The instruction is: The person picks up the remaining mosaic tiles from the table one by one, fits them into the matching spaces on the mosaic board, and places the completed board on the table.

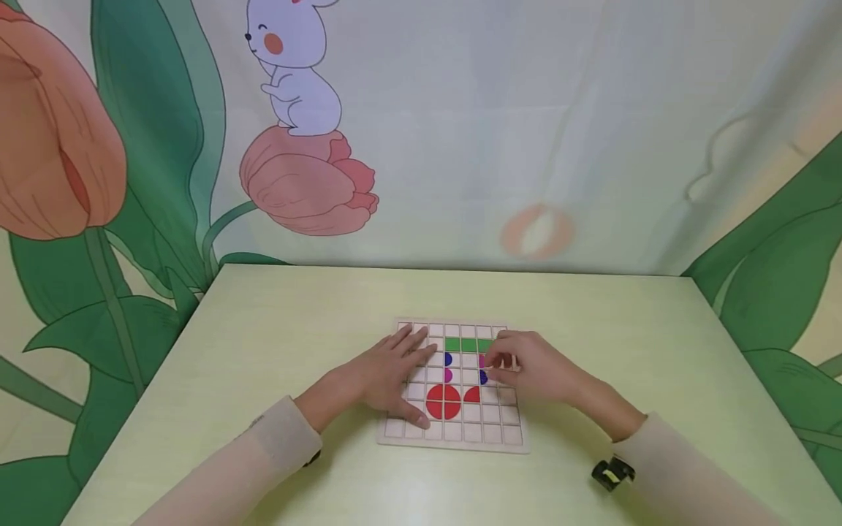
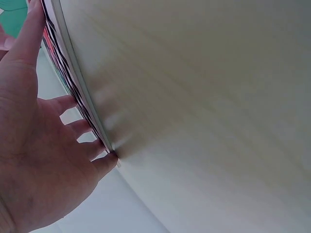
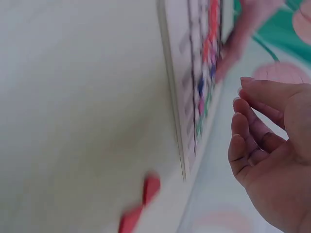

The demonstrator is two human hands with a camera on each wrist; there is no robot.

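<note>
A white gridded board (image 1: 452, 432) lies flat on the table. My left hand (image 1: 391, 369) rests on its left side with the fingers spread; in the left wrist view the fingertips lie along the edge. Over the board's right side is my right hand (image 1: 529, 365), fingers bent and thumb near the index fingertip. I cannot tell whether anything is between them. On the board are green squares (image 1: 460, 345), a red circle (image 1: 444, 402), a red quarter-circle piece (image 1: 472, 395), and pink (image 1: 448, 375) and blue half-circle pieces (image 1: 448, 359). Right-hand fingers partly cover another pink and blue pair.
Two red pieces (image 3: 151, 187) lie on the table beyond the board's edge in the right wrist view, blurred. The light table (image 1: 296, 307) ends at the back against a printed curtain (image 1: 447, 146). A black band (image 1: 613, 473) is at the right sleeve.
</note>
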